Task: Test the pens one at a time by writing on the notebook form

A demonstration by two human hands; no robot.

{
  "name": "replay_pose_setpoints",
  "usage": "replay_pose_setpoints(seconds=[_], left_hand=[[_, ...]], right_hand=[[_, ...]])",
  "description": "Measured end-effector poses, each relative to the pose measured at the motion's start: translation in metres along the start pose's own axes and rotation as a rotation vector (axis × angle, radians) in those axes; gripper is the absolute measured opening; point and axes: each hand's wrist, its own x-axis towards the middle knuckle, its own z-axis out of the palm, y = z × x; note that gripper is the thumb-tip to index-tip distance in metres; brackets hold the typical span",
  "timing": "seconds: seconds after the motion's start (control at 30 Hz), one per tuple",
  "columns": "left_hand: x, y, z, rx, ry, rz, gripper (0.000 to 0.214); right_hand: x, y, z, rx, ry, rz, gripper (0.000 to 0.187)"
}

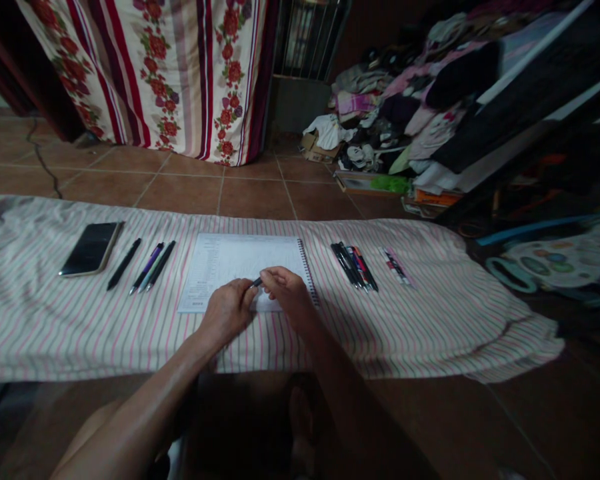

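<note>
A dark pen [256, 283] spans the gap between my hands, above the lower half of a spiral notebook [260, 257]. My left hand [229, 307] is closed around one end of it. The fingers of my right hand [283, 288] pinch the other end. Most of the pen is hidden by the fingers. The notebook lies open to a pale page, its wire binding on the right side. Left of it lie a black pen [124, 265] and several more pens [153, 268]. To the right is a bunch of dark and coloured pens [355, 267].
A smartphone [91, 249] lies at the left on the striped cloth [430, 320]. Slim pink and white items [396, 267] lie at the right. Beyond are a floral curtain [180, 80], tiled floor [250, 193] and a heap of clothes [400, 100].
</note>
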Motion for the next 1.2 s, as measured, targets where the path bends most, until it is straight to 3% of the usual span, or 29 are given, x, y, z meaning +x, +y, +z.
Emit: replay_pose_setpoints(seconds=[0.13,0.47,0.87,1.0,1.2], left_hand=[[-0.001,-0.001,0.003,-0.015,0.006,0.03,0.025],[0.0,0.002,-0.002,-0.086,-0.025,0.009,0.025],[-0.001,-0.005,-0.002,-0.03,-0.079,-0.027,0.027],[-0.002,-0.008,-0.005,0.104,-0.066,-0.032,0.028],[-0.004,-0.012,-0.01,0.241,-0.064,-0.015,0.031]], right_hand=[[0.001,0.003,0.003,0.009,0.012,0.078,0.028],[-0.001,-0.004,-0.009,0.089,-0.089,-0.066,0.02],[0.02,0.011,-0.017,0.199,0.156,-0.033,0.044],[0.031,0.018,-0.036,0.032,0.268,-0.111,0.038],[0.039,0.025,-0.061,-0.49,0.332,-0.228,0.025]])
